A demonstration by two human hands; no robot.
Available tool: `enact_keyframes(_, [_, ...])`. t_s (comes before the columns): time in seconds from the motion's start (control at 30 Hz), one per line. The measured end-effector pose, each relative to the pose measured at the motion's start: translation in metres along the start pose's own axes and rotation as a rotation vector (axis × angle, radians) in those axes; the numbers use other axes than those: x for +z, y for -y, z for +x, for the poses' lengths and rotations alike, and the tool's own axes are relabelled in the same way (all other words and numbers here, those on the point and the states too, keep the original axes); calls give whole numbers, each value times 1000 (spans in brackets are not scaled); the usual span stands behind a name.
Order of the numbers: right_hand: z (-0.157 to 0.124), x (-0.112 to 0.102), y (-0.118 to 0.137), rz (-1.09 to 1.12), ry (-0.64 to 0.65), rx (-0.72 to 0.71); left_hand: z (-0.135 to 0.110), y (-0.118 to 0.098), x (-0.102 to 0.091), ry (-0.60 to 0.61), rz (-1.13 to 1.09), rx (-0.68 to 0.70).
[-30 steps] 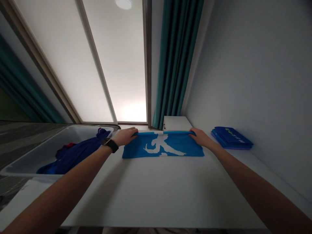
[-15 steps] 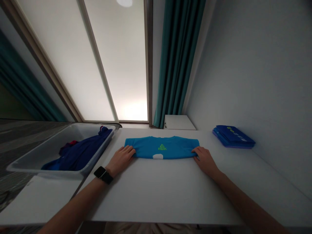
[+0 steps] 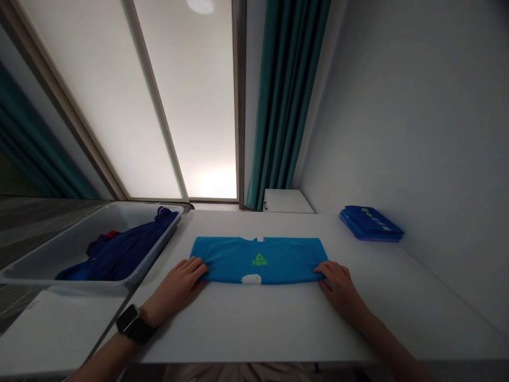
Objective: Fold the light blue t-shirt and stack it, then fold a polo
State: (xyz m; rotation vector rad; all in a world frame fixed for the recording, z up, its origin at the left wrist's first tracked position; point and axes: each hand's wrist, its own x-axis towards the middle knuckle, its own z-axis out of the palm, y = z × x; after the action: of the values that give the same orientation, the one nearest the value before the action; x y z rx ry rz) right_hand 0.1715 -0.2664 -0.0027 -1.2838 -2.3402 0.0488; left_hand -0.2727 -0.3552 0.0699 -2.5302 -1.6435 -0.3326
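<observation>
Left hand [image 3: 178, 282]: palm down, fingers stretched forward, tips on the near left corner of the folded shirt [image 3: 258, 260]. Thumb tucked under, out of sight, so I cannot tell whether the cloth is pinched or only pressed flat. Black watch [image 3: 133, 323] on that wrist.

Right hand [image 3: 338, 286]: same posture at the shirt's near right corner, fingertips touching the fold. Grasp or plain contact, I cannot tell here either.

Shirt: light blue, folded into a long flat band, long sides parallel to the table's near edge. Lies on the white table [image 3: 258, 331] about midway between left and right edges, and roughly halfway from near edge to far edge. Small green logo faces up at the middle. White patch shows at the near fold, a smaller white bit at the far edge.

Grey bin [image 3: 47, 260]: just beside the table's left edge, running along it. Dark blue clothes [image 3: 119, 252] heaped inside, one piece draped over the bin's far rim. A bit of red shows among them.

Stack of folded dark blue clothes [image 3: 371, 223]: near the far right corner, close to the wall, well apart from the shirt.

Beyond the far edge: small white cabinet [image 3: 287, 201], teal curtain [image 3: 286, 101] above it, pale lit window [image 3: 178, 106] to its left.
</observation>
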Motion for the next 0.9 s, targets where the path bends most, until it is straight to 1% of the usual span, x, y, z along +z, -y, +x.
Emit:
enact_keyframes(0.23, [-7,-8,7,31,-25,28,-3,0,-2,-14,-52,-11])
enact_keyframes(0.33, [-10,-9,6,49,-28,42,-3,-1,-4,-12,-77,-5])
enact_keyframes(0.43, [-15,-8,1,75,-26,24,-3,-1,-5,-1,-84,-1])
enact_keyframes(0.53, [-16,-8,-3,95,-49,8,-3,1,-4,3,-91,5])
enact_keyframes(0.73, [-11,-5,-4,87,-120,33,-3,5,1,-48,-110,-3])
enact_keyframes(0.9, [-14,2,-8,28,-66,1,-3,7,4,-49,-107,-19])
